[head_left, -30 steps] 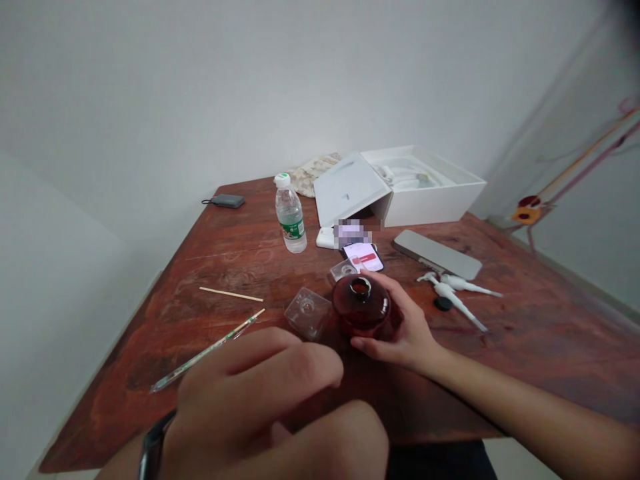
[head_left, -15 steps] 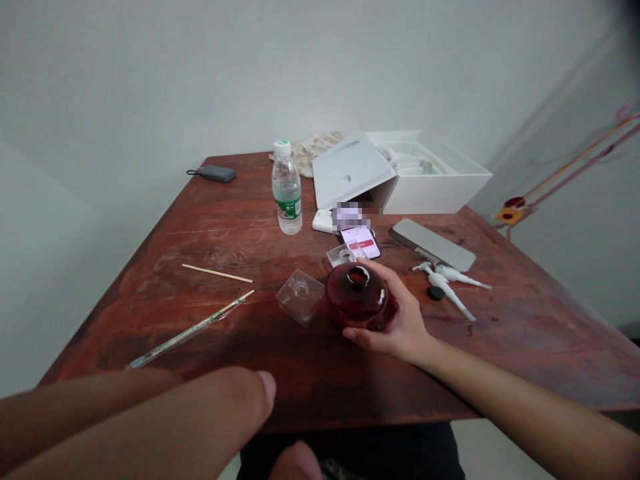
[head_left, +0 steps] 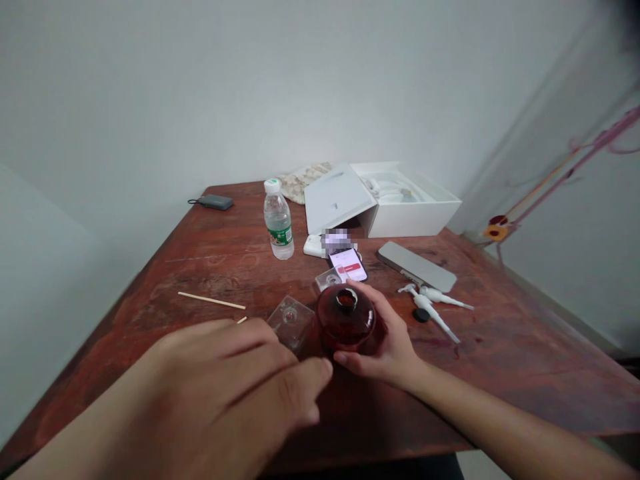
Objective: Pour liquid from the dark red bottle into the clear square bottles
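My right hand (head_left: 390,340) is wrapped around a round dark-red glass bottle (head_left: 345,319) with a short open neck, which stands upright on the table. In the foreground is my left hand (head_left: 240,393), its curled fingers drawn together just left of the bottle. Whatever those fingers may hold is hidden. Partly behind the left hand lies a clear square plastic piece (head_left: 290,317). Another clear plastic piece (head_left: 327,279) sits just behind the bottle. To the right are two white pump-like nozzles (head_left: 435,313) and a small black cap (head_left: 421,315).
A water bottle (head_left: 279,223) stands behind, left of a phone (head_left: 349,265) and a white box with a tilted lid (head_left: 415,217). A grey case (head_left: 417,265) lies right. A thin wooden stick (head_left: 211,301) and a dark power bank (head_left: 215,202) lie on the left of the table.
My left hand has come up from the lower edge toward the bottle, its fingers drawing together and covering the wrapped stick. My right hand keeps its hold; the view has tilted up slightly.
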Available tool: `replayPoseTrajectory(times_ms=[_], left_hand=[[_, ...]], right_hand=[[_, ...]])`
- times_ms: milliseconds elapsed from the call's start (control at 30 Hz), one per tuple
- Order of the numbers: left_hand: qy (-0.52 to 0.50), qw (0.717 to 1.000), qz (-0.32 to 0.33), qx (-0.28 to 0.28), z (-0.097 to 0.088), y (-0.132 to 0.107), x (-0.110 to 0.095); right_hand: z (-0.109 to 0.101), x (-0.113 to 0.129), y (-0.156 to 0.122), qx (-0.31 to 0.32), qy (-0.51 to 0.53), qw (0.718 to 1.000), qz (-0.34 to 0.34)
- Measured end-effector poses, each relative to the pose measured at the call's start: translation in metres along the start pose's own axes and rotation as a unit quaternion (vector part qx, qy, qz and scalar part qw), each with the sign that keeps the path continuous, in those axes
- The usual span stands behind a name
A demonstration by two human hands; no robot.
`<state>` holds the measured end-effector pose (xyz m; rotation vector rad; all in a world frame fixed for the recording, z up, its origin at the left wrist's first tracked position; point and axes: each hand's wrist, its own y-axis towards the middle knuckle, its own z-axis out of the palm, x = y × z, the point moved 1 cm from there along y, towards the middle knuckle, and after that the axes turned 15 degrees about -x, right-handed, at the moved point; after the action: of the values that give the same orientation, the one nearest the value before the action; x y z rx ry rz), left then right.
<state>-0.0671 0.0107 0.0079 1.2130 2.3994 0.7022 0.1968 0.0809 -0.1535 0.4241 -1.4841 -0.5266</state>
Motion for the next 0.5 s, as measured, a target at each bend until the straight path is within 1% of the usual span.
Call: replayPoseTrajectory(times_ms=[33,67,133,167,200,267,333,400,500], left_hand=[[-0.010,1.000,0.006,-0.017,0.002,0.009,0.009],[-0.027,1.000,0.003,-0.016,0.004,0.017,0.020],[-0.057,0.998,-0.039,0.013,0.011,0.027,0.044],[-0.073,0.996,-0.050,0.022,0.016,0.029,0.056],[-0.093,0.993,-0.066,0.018,0.021,0.028,0.068],[-0.134,0.983,-0.126,-0.010,0.035,0.017,0.089],[-0.166,0.968,-0.184,-0.028,0.054,-0.003,0.103],[-0.188,0.953,-0.237,-0.021,0.074,-0.028,0.110],[-0.205,0.941,-0.268,0.007,0.103,-0.056,0.112]], right_hand=[[0.000,0.000,0.000,0.000,0.008,1.000,-0.001],[0.001,0.000,0.001,0.001,0.016,1.000,-0.004],[0.001,0.000,0.002,-0.003,0.024,1.000,-0.010],[0.001,0.000,0.003,-0.009,0.024,1.000,-0.010],[0.001,0.000,0.003,-0.015,0.025,1.000,-0.012],[0.001,0.001,0.004,-0.017,0.022,1.000,-0.011],[0.001,0.001,0.003,-0.013,0.015,1.000,-0.011],[-0.001,0.001,0.002,0.000,0.007,1.000,-0.009],[-0.004,-0.001,0.000,0.021,-0.018,1.000,0.004]])
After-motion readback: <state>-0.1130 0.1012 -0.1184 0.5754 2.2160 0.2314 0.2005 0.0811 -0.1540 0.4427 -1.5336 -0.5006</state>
